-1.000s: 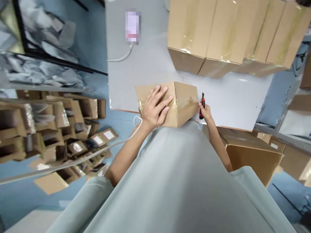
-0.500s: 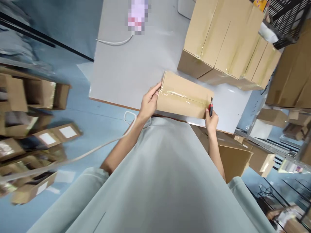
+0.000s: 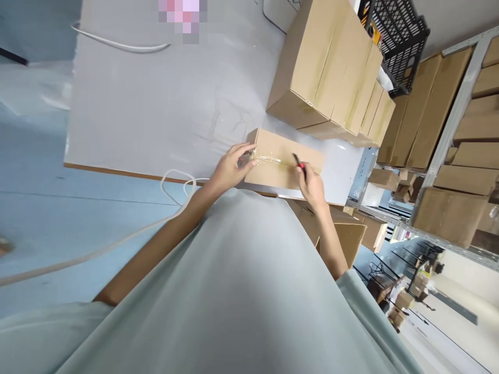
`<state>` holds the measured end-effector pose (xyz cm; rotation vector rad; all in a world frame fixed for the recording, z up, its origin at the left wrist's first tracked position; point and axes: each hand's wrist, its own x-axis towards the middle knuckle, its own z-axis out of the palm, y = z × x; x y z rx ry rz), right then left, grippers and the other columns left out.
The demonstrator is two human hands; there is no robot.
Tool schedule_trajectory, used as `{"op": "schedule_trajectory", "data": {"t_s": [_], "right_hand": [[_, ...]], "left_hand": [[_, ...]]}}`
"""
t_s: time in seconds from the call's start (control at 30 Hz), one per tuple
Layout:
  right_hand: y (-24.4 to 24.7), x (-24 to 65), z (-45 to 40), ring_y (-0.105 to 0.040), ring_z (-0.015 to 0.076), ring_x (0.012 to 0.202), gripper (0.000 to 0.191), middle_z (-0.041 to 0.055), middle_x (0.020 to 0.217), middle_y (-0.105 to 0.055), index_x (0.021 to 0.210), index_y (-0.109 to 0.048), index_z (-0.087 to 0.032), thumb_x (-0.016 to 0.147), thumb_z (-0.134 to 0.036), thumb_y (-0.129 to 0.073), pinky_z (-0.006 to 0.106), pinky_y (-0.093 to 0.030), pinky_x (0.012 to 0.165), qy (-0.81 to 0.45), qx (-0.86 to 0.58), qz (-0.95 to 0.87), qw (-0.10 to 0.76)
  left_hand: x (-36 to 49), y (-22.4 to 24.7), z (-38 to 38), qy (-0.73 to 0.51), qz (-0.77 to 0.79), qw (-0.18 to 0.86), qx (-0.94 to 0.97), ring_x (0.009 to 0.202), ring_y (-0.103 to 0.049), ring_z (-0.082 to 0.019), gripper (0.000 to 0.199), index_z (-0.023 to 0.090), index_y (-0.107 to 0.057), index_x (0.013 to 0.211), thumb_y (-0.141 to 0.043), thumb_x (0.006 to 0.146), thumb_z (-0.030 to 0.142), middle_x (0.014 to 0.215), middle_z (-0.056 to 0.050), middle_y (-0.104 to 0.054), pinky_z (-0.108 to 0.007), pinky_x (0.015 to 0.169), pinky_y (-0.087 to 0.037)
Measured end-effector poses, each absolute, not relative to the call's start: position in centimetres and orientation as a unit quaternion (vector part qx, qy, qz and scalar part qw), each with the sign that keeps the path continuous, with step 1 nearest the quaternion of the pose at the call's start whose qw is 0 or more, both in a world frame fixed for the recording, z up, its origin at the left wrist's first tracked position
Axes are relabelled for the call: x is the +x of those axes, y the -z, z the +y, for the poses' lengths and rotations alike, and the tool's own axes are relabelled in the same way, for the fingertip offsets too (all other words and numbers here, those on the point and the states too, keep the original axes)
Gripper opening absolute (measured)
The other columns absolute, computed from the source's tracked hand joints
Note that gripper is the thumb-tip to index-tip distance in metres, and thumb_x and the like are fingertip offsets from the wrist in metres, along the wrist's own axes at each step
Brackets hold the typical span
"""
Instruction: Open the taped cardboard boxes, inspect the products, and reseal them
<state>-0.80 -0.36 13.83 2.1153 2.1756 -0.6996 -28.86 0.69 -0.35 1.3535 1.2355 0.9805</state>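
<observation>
A long cardboard box (image 3: 273, 174) lies at the table's front edge, clear tape running along its top seam. My left hand (image 3: 232, 167) is at the box's left end, fingers and thumb spread around the end and touching it. In my right hand (image 3: 313, 186) is a red and black utility knife (image 3: 300, 164), its blade pointing up and left over the top of the box, right of the middle. Whether the blade touches the cardboard cannot be made out.
Behind the box, a row of larger cartons (image 3: 331, 67) stands on the grey table (image 3: 148, 109). A white cable (image 3: 117, 246) loops past my left arm. A black crate (image 3: 401, 41) is at the back right, near shelves of cartons. Open boxes (image 3: 345, 241) sit below the table edge.
My right hand has moved the knife from the box's right end inward over its top. My left hand's fingers have spread wider at the left end. The camera view has shifted right.
</observation>
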Motion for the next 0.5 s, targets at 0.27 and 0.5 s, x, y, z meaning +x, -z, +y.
{"op": "schedule_trajectory", "data": {"t_s": [0.27,0.5], "right_hand": [[-15.7,-9.9,4.0,-0.080,0.0301,0.118,0.050,0.0112,0.142,-0.082,0.151,-0.068,-0.027,0.129,-0.051,-0.031,0.033,-0.052,0.089,0.172,0.540,0.782,0.259],[-16.6,-10.3,4.9,-0.080,0.0303,0.123,0.052,0.0123,0.146,-0.081,0.154,-0.066,-0.027,0.129,-0.052,-0.028,0.034,-0.052,0.093,0.160,0.516,0.777,0.324]], "left_hand": [[-29.5,1.2,1.6,-0.392,0.477,0.562,0.550,0.138,-0.073,-0.032,0.062,0.029,-0.072,0.155,-0.079,0.096,0.047,0.159,-0.012,-0.066,-0.045,0.107,-0.072],[-29.4,0.7,1.5,-0.401,0.464,0.583,0.532,0.139,-0.071,-0.032,0.064,0.027,-0.072,0.155,-0.078,0.095,0.046,0.162,-0.013,-0.063,-0.045,0.105,-0.073]]}}
